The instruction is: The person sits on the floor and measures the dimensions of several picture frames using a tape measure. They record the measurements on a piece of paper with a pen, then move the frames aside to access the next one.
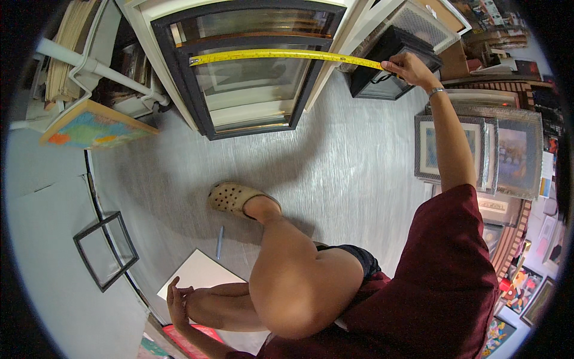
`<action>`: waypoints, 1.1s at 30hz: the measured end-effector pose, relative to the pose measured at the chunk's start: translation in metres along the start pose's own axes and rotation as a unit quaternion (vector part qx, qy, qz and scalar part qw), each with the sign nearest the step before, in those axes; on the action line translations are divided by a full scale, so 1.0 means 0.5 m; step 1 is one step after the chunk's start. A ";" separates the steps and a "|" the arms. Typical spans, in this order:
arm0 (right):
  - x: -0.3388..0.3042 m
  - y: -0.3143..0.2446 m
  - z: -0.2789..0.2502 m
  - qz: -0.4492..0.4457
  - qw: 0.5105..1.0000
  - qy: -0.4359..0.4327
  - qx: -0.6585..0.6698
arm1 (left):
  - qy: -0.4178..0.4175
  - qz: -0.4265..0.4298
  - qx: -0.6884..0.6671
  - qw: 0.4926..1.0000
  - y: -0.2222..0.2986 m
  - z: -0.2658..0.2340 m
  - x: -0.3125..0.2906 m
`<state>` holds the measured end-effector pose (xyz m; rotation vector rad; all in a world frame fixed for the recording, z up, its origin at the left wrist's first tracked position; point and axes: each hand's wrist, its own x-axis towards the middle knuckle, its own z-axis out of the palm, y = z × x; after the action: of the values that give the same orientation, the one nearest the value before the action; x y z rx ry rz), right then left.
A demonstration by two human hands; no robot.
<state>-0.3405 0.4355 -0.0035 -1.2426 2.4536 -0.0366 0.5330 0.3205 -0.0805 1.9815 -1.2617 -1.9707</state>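
A yellow tape measure point(269, 55) is drawn out across a dark-edged picture frame point(206, 113) with a glass front, which leans with other frames at the far side. Its hooked end lies by the frame's left edge, and the blade runs past the right edge. My right hand point(409, 69), a bracelet on its wrist, is closed on the tape at the right end; the case is mostly hidden by the fingers. My left hand point(178, 304) hangs beside my bent leg at lower left, fingers apart and holding nothing. Near it a white sheet point(194, 272) lies on the floor, with a blue pen point(220, 242) beyond.
A small dark frame point(81, 239) leans against the white wall at left. A colourful painting point(95, 128) stands below a white rack. Black frames point(382, 87) stand behind my right hand. Wrapped framed pictures point(514, 152) line the right side. My clog point(230, 198) is on the grey floor.
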 end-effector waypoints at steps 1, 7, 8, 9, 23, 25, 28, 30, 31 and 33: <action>0.000 -0.003 -0.003 0.001 1.000 -0.002 -0.002 | 0.008 -0.003 -0.007 1.000 0.001 -0.002 -0.002; 0.002 -0.007 -0.007 0.002 1.000 0.003 -0.018 | 0.023 0.035 -0.018 0.999 -0.020 -0.035 -0.005; 0.004 -0.004 -0.007 -0.003 1.000 0.002 -0.020 | 0.034 0.031 -0.006 0.999 -0.020 -0.038 -0.006; 0.003 -0.002 -0.006 -0.008 1.000 0.005 -0.018 | 0.044 0.027 0.006 0.999 -0.018 -0.038 -0.007; -0.002 -0.014 -0.011 -0.006 1.000 0.008 -0.025 | 0.025 0.020 0.024 0.999 -0.015 -0.047 0.014; -0.005 -0.020 -0.014 -0.005 1.000 0.007 -0.012 | 0.030 0.011 0.027 0.999 -0.004 -0.039 0.012; -0.004 -0.019 -0.015 0.014 0.999 0.006 -0.028 | 0.066 0.029 0.039 0.997 0.036 0.001 -0.009; -0.002 -0.020 -0.018 0.019 0.999 0.003 -0.040 | 0.064 0.028 0.032 0.997 0.013 -0.021 -0.004; -0.002 -0.023 -0.020 0.016 0.999 0.000 -0.042 | 0.056 0.024 0.025 0.998 0.005 -0.030 0.000; -0.004 -0.026 -0.021 0.010 0.999 0.003 -0.031 | 0.054 0.021 0.015 0.998 -0.004 -0.038 0.002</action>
<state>-0.3329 0.4277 0.0093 -1.2462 2.4886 0.0423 0.5501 0.3121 -0.0793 2.0283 -1.3038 -1.8097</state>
